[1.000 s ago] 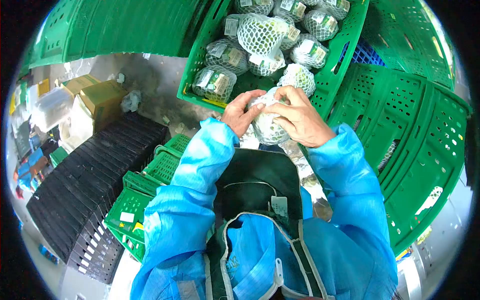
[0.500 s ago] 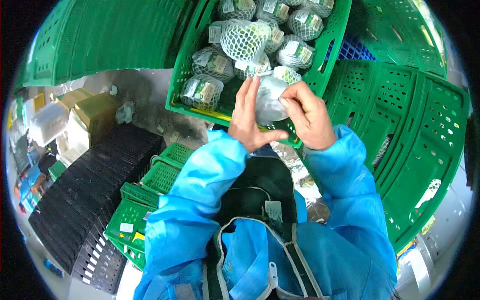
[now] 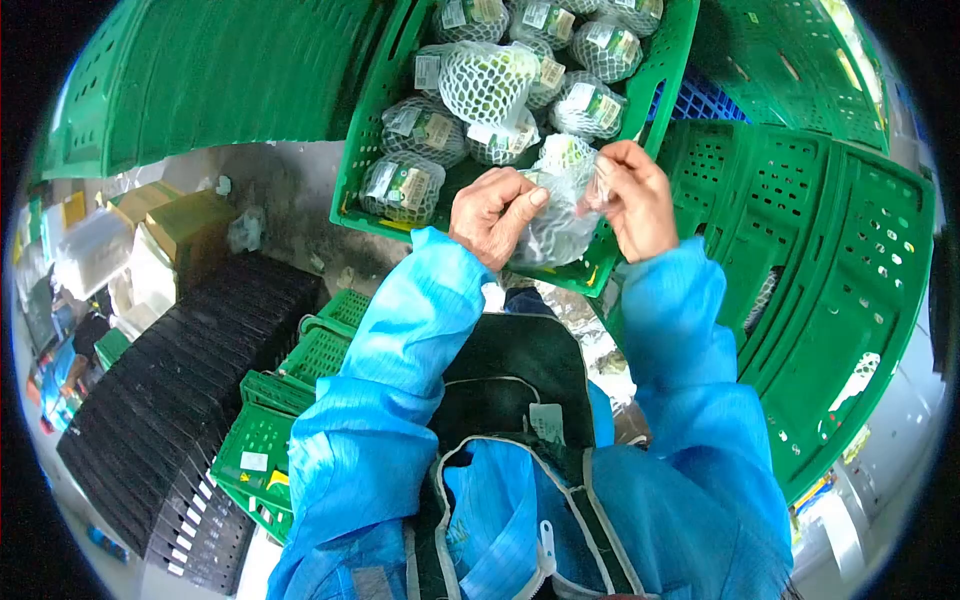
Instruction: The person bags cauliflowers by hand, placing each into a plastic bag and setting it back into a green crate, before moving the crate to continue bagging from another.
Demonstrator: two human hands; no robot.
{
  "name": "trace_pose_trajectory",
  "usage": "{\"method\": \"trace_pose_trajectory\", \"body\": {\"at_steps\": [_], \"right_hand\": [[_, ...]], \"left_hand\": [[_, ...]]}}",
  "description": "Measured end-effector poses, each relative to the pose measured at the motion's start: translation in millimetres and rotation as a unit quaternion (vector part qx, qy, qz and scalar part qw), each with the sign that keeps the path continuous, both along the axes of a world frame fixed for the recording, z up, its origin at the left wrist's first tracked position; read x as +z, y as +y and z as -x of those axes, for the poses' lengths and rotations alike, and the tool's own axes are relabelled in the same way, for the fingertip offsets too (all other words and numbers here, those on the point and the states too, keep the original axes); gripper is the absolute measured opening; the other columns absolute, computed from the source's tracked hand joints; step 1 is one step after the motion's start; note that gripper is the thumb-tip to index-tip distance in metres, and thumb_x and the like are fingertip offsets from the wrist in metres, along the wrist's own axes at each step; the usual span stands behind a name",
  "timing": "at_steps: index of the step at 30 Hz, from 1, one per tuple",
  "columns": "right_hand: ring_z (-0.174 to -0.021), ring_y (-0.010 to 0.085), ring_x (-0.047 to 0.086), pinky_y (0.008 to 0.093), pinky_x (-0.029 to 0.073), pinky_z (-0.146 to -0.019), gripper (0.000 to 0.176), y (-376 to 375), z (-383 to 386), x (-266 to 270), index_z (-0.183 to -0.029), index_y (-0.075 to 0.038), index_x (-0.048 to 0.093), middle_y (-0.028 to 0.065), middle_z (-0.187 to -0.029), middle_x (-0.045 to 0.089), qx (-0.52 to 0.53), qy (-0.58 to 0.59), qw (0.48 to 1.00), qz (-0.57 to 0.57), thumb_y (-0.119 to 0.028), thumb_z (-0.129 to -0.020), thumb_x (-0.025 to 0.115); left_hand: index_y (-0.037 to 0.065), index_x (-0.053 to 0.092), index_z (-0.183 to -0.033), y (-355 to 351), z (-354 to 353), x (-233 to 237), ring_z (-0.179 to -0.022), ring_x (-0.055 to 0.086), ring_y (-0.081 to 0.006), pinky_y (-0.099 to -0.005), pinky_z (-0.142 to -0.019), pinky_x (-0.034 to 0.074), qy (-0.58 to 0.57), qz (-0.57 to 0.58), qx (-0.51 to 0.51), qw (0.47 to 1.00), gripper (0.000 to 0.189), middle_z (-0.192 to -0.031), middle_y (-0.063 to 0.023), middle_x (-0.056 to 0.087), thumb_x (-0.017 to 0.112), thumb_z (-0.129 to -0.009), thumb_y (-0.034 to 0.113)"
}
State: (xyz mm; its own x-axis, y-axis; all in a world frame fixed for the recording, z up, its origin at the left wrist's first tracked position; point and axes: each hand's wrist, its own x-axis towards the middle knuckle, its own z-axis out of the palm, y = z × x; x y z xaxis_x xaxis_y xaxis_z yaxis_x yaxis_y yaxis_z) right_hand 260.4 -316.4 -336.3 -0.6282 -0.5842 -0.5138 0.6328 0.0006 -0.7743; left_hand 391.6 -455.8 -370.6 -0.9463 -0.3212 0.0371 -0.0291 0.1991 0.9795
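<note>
Between my hands hangs a clear plastic bag [image 3: 562,228], its mouth pulled apart above the near edge of a green crate [image 3: 357,165]. My left hand [image 3: 492,215] is closed, thumb and fingers pinching the bag's left side. On the other side my right hand [image 3: 640,203] pinches the bag's right edge. Just beyond the bag lies a green round item in a white foam net [image 3: 568,152]. A second green item in a foam net [image 3: 487,85] rests on top of several bagged, labelled netted packs [image 3: 424,130] inside the crate.
Stacked green crates [image 3: 790,290] stand at my right, with a blue crate [image 3: 705,100] behind. A large green crate wall [image 3: 220,80] rises at the upper left. Black stacked crates [image 3: 185,370], smaller green crates [image 3: 255,450] and cardboard boxes [image 3: 190,225] are on the left.
My left hand's outstretched fingers have curled onto the bag. The bag, earlier bunched flat, is now spread, and my right hand has shifted slightly up and right.
</note>
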Motion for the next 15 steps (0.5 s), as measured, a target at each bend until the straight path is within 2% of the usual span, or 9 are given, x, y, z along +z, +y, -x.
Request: {"method": "trace_pose_trajectory", "body": {"at_steps": [3,4,5,7,8,9,11,14,15], "right_hand": [[-0.055,0.0130,0.052,0.0273,0.045,-0.047,0.006,1,-2,-3,-0.087,-0.005,0.053,0.0017,-0.064,0.051,0.050,-0.141,0.985,0.089,-0.009,-0.085,0.056],[-0.054,0.0111,0.051,0.0252,0.043,-0.044,0.008,0,-2,-8,-0.087,-0.005,0.053,0.0018,-0.067,0.054,0.021,-0.128,0.990,0.053,-0.010,-0.084,0.058],[-0.054,0.0103,0.051,0.0247,0.041,-0.043,0.008,-5,-9,0,-0.087,-0.005,0.053,0.0018,-0.068,0.054,0.022,-0.125,0.991,0.032,-0.010,-0.084,0.059],[-0.054,0.0087,0.050,0.0237,0.039,-0.043,0.008,-13,-28,22,-0.087,-0.006,0.053,0.0017,-0.070,0.055,0.024,-0.112,0.993,-0.009,-0.011,-0.084,0.059],[-0.055,0.0070,0.049,0.0228,0.038,-0.045,0.008,-10,-32,26,-0.087,-0.006,0.053,0.0018,-0.072,0.056,0.035,-0.134,0.990,0.037,-0.011,-0.085,0.058],[-0.055,0.0071,0.049,0.0228,0.038,-0.046,0.009,-9,-30,29,-0.087,-0.006,0.052,0.0015,-0.071,0.056,-0.004,-0.115,0.993,0.029,-0.011,-0.085,0.059],[-0.055,0.0072,0.047,0.0227,0.038,-0.048,0.010,-5,-15,35,-0.087,-0.005,0.052,0.0010,-0.069,0.054,-0.078,-0.067,0.995,0.020,-0.011,-0.085,0.059],[-0.051,0.0076,0.041,0.0230,0.035,-0.048,0.010,8,-24,14,-0.086,-0.005,0.051,-0.0009,-0.064,0.046,-0.016,-0.066,0.996,0.058,-0.010,-0.085,0.059],[-0.051,0.0077,0.039,0.0230,0.034,-0.048,0.010,10,-31,12,-0.086,-0.005,0.050,-0.0012,-0.063,0.045,-0.010,-0.070,0.996,0.054,-0.010,-0.085,0.059]], "left_hand": [[0.003,0.056,-0.097,-5,-3,-19,-0.077,0.049,-0.0107,-0.0263,-0.071,0.041,-0.016,-0.146,-0.007,0.989,0.021,-0.087,-0.0004,0.056,0.057,-0.087,0.021],[0.004,0.051,-0.110,-10,-2,-24,-0.086,0.049,-0.0103,-0.0271,-0.077,0.041,-0.006,-0.115,0.003,0.993,0.030,-0.099,-0.0025,0.054,0.058,-0.086,0.022],[0.004,0.053,-0.109,-2,-3,-21,-0.099,0.051,-0.0185,-0.0317,-0.087,0.040,0.008,-0.261,0.082,0.962,0.034,-0.105,-0.0079,0.053,0.063,-0.083,0.024],[0.005,0.049,-0.116,4,-14,-25,-0.104,0.050,-0.0174,-0.0317,-0.089,0.039,-0.066,-0.178,0.131,0.973,0.041,-0.108,-0.0066,0.052,0.064,-0.082,0.023],[0.003,0.049,-0.115,11,-19,-28,-0.098,0.050,-0.0129,-0.0284,-0.087,0.040,-0.057,-0.214,0.090,0.971,0.035,-0.108,-0.0065,0.053,0.061,-0.085,0.014],[0.002,0.054,-0.108,14,-25,-32,-0.091,0.052,-0.0119,-0.0271,-0.085,0.041,-0.052,-0.282,0.054,0.956,0.026,-0.097,-0.0041,0.057,0.060,-0.085,0.012],[0.001,0.057,-0.103,17,-28,-35,-0.086,0.053,-0.0108,-0.0255,-0.082,0.041,-0.073,-0.249,0.100,0.960,0.023,-0.090,-0.0020,0.059,0.061,-0.085,0.013],[0.002,0.058,-0.097,18,-26,-5,-0.083,0.052,-0.0100,-0.0254,-0.078,0.042,-0.052,-0.248,0.072,0.965,0.019,-0.090,-0.0015,0.059,0.061,-0.083,0.015],[0.002,0.059,-0.093,20,-23,0,-0.082,0.053,-0.0103,-0.0258,-0.074,0.043,-0.035,-0.158,0.063,0.985,0.016,-0.089,-0.0018,0.059,0.062,-0.082,0.013]]}}
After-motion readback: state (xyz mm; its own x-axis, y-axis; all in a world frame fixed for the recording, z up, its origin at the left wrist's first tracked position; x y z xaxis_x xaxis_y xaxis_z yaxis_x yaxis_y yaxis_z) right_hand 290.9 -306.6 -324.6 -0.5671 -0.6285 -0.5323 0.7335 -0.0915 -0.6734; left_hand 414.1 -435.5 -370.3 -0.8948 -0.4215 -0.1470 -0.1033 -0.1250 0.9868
